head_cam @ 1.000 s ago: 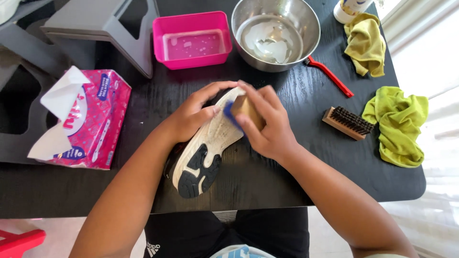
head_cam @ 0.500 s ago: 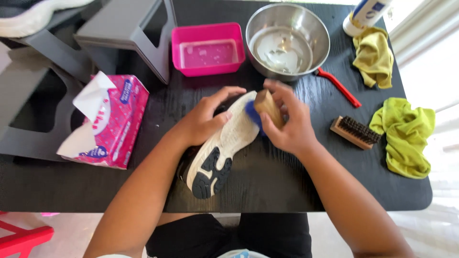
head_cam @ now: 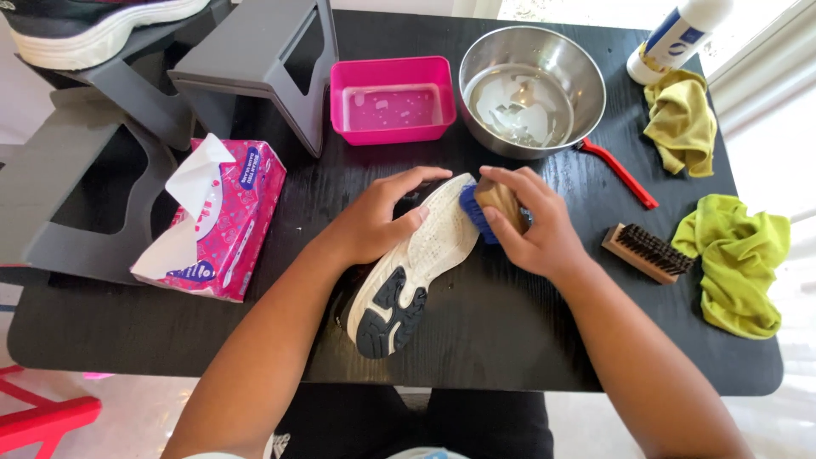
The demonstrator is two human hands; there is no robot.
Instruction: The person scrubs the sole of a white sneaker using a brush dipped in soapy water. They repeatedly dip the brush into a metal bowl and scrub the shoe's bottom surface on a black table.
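Observation:
A sneaker [head_cam: 416, 272] lies sole-up on the black table [head_cam: 527, 340], its white sole with dark heel patches facing me. My left hand [head_cam: 378, 221] grips the shoe's toe end and side, steadying it. My right hand [head_cam: 535, 229] is closed around a wooden brush with blue bristles [head_cam: 486, 208], and the bristles press against the sole near the toe.
A pink tub of soapy water [head_cam: 393, 98] and a steel bowl [head_cam: 531, 89] stand at the back. A red-handled brush [head_cam: 619, 172], wooden brush [head_cam: 646, 252], two yellow-green cloths [head_cam: 739, 255], a spray bottle [head_cam: 676, 38], a pink tissue pack [head_cam: 217, 221] and grey stands [head_cam: 255, 68] surround the shoe.
The view has shifted slightly, and the brush in my right hand has slid along the sole near the toe. My left hand keeps its hold on the shoe.

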